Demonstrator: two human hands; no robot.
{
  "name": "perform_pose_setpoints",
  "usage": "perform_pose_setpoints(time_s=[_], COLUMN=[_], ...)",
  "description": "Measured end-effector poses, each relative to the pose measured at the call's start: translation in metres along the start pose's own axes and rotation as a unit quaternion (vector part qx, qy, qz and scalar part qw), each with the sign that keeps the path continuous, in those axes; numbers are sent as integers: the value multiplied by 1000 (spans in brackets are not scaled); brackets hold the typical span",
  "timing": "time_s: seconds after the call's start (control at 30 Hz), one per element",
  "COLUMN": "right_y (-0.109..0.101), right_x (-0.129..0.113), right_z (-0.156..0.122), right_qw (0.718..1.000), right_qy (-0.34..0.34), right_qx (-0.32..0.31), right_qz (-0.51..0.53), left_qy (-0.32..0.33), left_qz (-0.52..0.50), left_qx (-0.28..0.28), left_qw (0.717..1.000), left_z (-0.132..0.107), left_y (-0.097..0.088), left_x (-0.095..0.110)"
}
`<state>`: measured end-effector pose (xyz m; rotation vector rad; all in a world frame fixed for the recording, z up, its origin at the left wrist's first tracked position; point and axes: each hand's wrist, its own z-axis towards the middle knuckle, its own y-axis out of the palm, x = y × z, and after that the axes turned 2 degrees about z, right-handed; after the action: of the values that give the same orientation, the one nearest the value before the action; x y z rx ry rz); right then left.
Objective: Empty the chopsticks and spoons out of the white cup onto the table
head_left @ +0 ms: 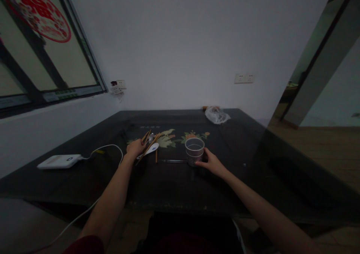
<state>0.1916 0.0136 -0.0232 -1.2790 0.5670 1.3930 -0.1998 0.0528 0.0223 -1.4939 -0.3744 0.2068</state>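
Note:
My left hand is closed around some wooden chopsticks on the left part of the table. Beside its fingers lie a white spoon with a blue mark and a shiny metal spoon, crossed by more chopsticks. One chopstick rests apart, just right of the white spoon. A clear plastic cup stands upright on the table, right of centre. My right hand grips its right side, with the thumb in front and the fingers partly hidden behind the cup.
The dark glossy table has a flower print in the middle. A white power bank with a white cable lies at the left. A crumpled clear plastic bag sits at the back edge, near the wall.

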Motion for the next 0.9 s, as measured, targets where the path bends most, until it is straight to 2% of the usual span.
perform_pose_setpoints(time_s=[0.2,0.7,0.9], right_y=[1,0,-1], right_x=[0,-6,-6], right_z=[0,-1,-1], right_qw=[1000,1000,1000], right_qy=[0,0,2], right_qx=[2,7,0], right_qz=[8,-14,-6], left_qy=[-9,-4,-13], left_qz=[-3,-60,-143], left_qx=[-4,6,49], left_qw=[1000,998,988], left_z=[5,3,8], left_y=[3,-3,-4], left_x=[-3,-9,-18])
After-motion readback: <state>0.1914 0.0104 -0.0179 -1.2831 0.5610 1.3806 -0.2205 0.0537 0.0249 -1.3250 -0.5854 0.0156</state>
